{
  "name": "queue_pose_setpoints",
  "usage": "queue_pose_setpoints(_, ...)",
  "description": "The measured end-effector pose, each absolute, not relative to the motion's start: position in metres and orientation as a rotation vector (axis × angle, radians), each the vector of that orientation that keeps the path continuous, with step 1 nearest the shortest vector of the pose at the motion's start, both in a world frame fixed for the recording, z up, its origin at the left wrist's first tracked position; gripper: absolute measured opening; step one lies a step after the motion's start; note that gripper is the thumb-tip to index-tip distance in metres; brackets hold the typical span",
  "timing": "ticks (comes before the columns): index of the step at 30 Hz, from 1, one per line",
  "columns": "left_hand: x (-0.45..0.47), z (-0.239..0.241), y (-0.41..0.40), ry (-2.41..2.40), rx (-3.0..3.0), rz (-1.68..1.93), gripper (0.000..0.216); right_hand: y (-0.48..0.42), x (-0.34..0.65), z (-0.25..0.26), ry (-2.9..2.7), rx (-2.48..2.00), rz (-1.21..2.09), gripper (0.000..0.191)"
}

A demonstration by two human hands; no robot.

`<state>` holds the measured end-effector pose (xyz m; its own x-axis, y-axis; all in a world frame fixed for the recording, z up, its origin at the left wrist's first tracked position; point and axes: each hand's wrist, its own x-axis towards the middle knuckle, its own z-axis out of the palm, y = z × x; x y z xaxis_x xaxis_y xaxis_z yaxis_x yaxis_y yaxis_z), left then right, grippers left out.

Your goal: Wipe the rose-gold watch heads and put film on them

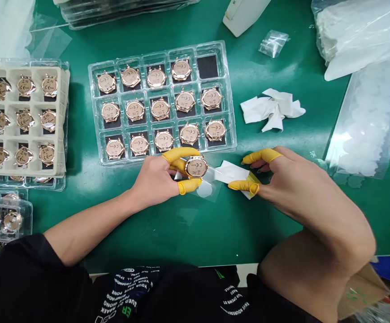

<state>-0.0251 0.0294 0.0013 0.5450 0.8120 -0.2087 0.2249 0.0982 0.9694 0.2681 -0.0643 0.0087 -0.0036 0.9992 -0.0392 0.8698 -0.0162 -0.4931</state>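
My left hand (158, 177), with yellow finger cots on its fingertips, grips a rose-gold watch case (196, 167) by its sides. The printed case back faces up. Below it lies a clear film sheet (211, 194) with a round pale disc (204, 189). My right hand (275, 172), also in yellow finger cots, has its thumb and index finger spread apart. Its thumb is at a folded white wipe (231, 171) with a yellowish edge. Beyond both hands stands a clear plastic tray (230, 112) of similar watch cases, with a bare black pad (207, 67) in its far right compartment.
Stacked trays (62, 130) of watch cases stand at left, with another clear tray (27, 220) nearer. A crumpled white wipe (275, 110), a small clear bag (274, 43) and a white container (244, 15) lie beyond my right hand. Plastic bags of white sheets (359, 31) fill the far right.
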Motion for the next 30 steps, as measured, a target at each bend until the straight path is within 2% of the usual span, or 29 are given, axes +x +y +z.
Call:
queue_pose_setpoints(4, -0.025, 0.002, 0.030, 0.955, 1.444, 0.544, 0.053, -0.081, 0.287, 0.003, -1.992, -1.958, 0.554, 0.034)
queue_pose_setpoints(8, -0.024, 0.002, 0.030, 0.958, 1.457, 0.552, 0.053, -0.080, 0.307, 0.025, -2.001, -1.854, 0.689, 0.034)
queue_pose_setpoints(12, -0.024, 0.001, 0.028, 0.969, 1.460, 0.552, 0.054, -0.062, 0.276, 0.057, -1.726, -1.819, 0.715, 0.021)
queue_pose_setpoints(15, -0.024, 0.001, 0.027, 0.962, 1.430, 0.572, 0.053, -0.048, 0.220, 0.057, -1.635, -1.756, 0.740, 0.002)
queue_pose_setpoints(20, -0.024, -0.001, 0.026, 0.942, 1.381, 0.604, 0.052, -0.038, 0.160, 0.031, -1.703, -1.571, 0.743, 0.026)
queue_pose_setpoints(26, -0.025, -0.003, 0.024, 0.910, 1.324, 0.610, 0.056, -0.045, 0.156, 0.025, -1.698, -1.575, 0.597, 0.023)
queue_pose_setpoints(30, -0.024, -0.004, 0.024, 0.933, 1.365, 0.633, 0.059, -0.046, 0.162, 0.024, -1.710, -1.576, 0.615, 0.024)
